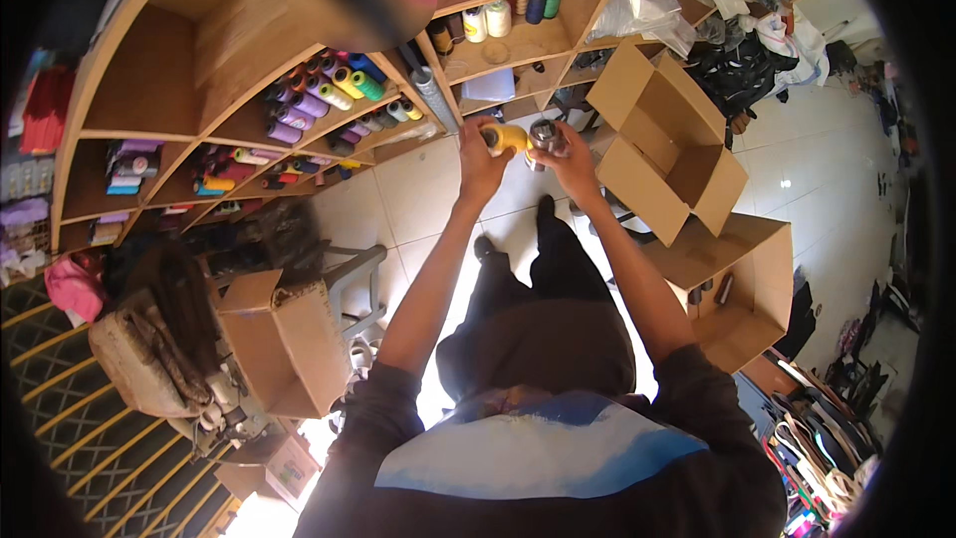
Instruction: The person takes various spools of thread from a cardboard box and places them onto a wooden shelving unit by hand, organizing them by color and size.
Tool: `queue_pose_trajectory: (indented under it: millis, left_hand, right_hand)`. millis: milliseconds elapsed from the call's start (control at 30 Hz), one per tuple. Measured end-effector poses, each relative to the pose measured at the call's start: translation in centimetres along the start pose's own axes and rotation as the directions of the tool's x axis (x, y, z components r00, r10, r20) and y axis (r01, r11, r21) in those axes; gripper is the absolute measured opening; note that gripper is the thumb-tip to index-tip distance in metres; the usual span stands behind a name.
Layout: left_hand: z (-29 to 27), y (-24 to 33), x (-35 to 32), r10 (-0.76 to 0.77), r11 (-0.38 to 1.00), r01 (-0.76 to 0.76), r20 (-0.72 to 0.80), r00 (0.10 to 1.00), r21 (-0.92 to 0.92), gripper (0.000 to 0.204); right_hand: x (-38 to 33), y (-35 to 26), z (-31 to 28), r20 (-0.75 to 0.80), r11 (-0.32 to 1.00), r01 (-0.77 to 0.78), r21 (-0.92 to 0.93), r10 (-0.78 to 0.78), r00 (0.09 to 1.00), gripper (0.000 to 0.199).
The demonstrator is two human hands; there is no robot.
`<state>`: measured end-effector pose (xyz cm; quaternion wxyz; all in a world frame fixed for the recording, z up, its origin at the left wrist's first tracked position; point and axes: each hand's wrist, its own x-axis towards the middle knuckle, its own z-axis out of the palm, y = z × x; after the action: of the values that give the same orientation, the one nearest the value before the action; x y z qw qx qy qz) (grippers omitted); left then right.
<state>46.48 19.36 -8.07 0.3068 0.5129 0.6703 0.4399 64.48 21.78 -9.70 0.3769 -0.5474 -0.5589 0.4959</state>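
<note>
In front of the wooden shelving, my left hand (480, 161) is closed around a yellow thread spool (510, 136). Close beside it, my right hand (571, 161) grips a dark brown thread spool (544, 132), seen end-on. A pale patch shows under the dark spool, too small to make out. Both arms reach forward over the tiled floor, and the two spools are nearly side by side. Parts of each spool are covered by my fingers.
Wooden shelves (189, 134) hold many coloured thread spools (324, 90). An open cardboard box (652, 130) stands right of my hands, above another open box (762, 279) with a few spools inside. At left are a cardboard box (284, 349) and a grey chair (354, 279).
</note>
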Motion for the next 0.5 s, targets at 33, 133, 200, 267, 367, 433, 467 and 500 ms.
queue_pose_trajectory:
  millis: [33,133,200,267,367,433,467,500]
  left_hand:
    - [1.2,-0.1,1.9,0.046,0.999,-0.046,-0.014,0.999,0.0,0.064]
    - [4.4,-1.0,7.9,0.085,0.991,-0.075,-0.094,0.992,0.109,0.052]
    - [8.1,1.2,12.7,0.028,0.976,-0.003,-0.115,0.993,0.217,0.052]
    - [10.4,0.1,15.7,0.024,0.947,0.025,-0.147,0.989,0.322,0.054]
    - [13.9,-1.6,19.8,0.108,0.971,-0.051,-0.24,0.965,0.232,0.056]
    - [15.4,-3.0,21.8,0.078,0.987,-0.033,-0.288,0.954,0.158,0.055]
    - [15.7,-3.9,22.4,0.08,0.982,-0.021,-0.31,0.948,0.188,0.051]
    - [16.1,-4.7,23.2,0.089,0.981,-0.026,-0.324,0.942,0.195,0.051]
  right_hand:
    - [2.0,0.9,-0.2,-0.003,1.0,-0.007,-0.021,0.007,1.0,0.053]
    - [8.0,2.8,0.0,0.008,0.999,-0.019,0.03,0.018,1.0,0.055]
    - [14.1,2.8,-1.8,-0.019,0.981,0.16,-0.112,-0.163,0.986,0.054]
    - [17.6,3.6,-1.3,-0.053,0.973,0.172,-0.155,-0.183,0.982,0.053]
    - [23.6,6.0,-1.9,-0.171,0.93,0.229,-0.287,-0.285,0.943,0.049]
    - [26.4,6.7,-1.9,-0.147,0.936,0.24,-0.258,-0.283,0.948,0.055]
    - [27.1,6.7,-1.5,-0.135,0.896,0.272,-0.351,-0.335,0.932,0.06]
    - [28.2,6.5,-1.0,-0.129,0.894,0.288,-0.343,-0.349,0.928,0.06]
